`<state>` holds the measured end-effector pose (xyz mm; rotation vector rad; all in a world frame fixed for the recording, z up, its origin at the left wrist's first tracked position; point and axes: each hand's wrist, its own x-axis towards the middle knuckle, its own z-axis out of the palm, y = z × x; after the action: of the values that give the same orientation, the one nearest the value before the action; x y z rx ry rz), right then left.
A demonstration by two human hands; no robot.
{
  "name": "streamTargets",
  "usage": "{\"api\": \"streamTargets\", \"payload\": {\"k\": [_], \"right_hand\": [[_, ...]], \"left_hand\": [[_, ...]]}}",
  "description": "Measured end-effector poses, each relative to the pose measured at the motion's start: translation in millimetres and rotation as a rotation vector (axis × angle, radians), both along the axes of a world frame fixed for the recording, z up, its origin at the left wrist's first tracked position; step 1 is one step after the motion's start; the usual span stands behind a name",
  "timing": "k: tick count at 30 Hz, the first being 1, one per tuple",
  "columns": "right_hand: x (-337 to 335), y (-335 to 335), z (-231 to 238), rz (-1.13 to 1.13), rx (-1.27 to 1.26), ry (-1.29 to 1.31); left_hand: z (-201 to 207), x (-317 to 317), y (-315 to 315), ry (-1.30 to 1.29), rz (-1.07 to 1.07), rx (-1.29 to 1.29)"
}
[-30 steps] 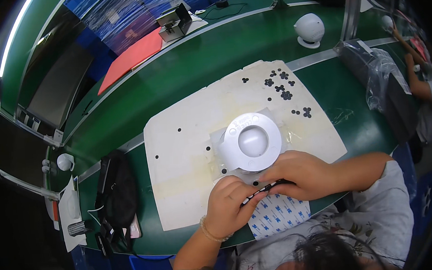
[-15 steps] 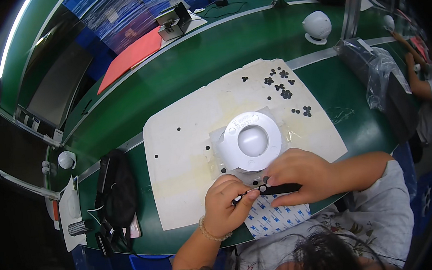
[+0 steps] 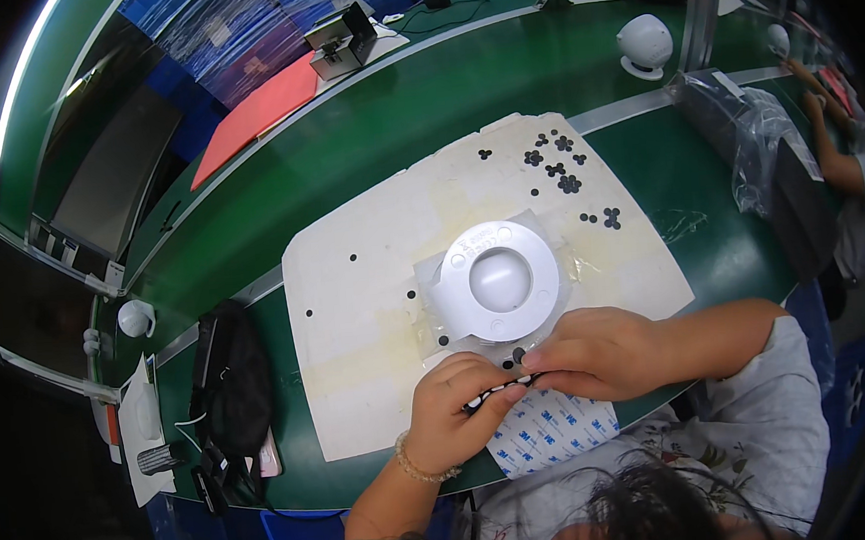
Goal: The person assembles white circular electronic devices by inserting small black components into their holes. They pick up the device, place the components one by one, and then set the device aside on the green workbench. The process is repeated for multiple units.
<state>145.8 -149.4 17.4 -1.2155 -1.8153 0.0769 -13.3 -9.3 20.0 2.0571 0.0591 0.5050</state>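
Note:
My left hand (image 3: 452,407) is closed on a narrow black strip with white round spots (image 3: 488,395), held just above the near edge of the white board. From the right, my right hand (image 3: 604,351) meets the strip's far end, thumb and fingers pinched together. A small dark round pad (image 3: 519,355) shows at its fingertips. Beside it is another black round pad (image 3: 507,364). Just beyond my hands a white ring-shaped base (image 3: 544,280) with a round domed centre lies on clear plastic. Under my hands is a white sheet with blue print (image 3: 554,432).
Black round pads (image 3: 569,184), some clustered, lie on the white board (image 3: 360,375). A black bag (image 3: 235,384) rests at left on the green table. White round devices (image 3: 644,44) stand behind and at left. At right is a dark box with plastic wrap (image 3: 761,157); beyond it, another person's arm.
My right hand has drawn in over the strip, and its thumb and fingers have come together. The dark pad at its fingertips has shifted slightly left. My left hand keeps its hold.

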Motion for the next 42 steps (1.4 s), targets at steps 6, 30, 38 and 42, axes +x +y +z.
{"api": "streamTargets", "payload": {"k": [6,30,38,42], "right_hand": [[-3.2,1.7,-3.9,-0.013,-0.008,0.181],[3.8,-1.8,18.4,0.062,-0.021,0.029],[31.7,19.8,30.7,-0.059,-0.072,0.435],[42.6,47.1,27.4,-0.101,-0.124,0.592]], "left_hand": [[-4.7,1.7,1.4,-0.106,-0.019,0.030],[-0.7,-0.6,-3.8,-0.139,0.059,0.313],[-6.4,2.5,-7.0,-0.207,0.219,0.664],[-8.6,1.6,-9.0,-0.174,0.169,0.649]]}}
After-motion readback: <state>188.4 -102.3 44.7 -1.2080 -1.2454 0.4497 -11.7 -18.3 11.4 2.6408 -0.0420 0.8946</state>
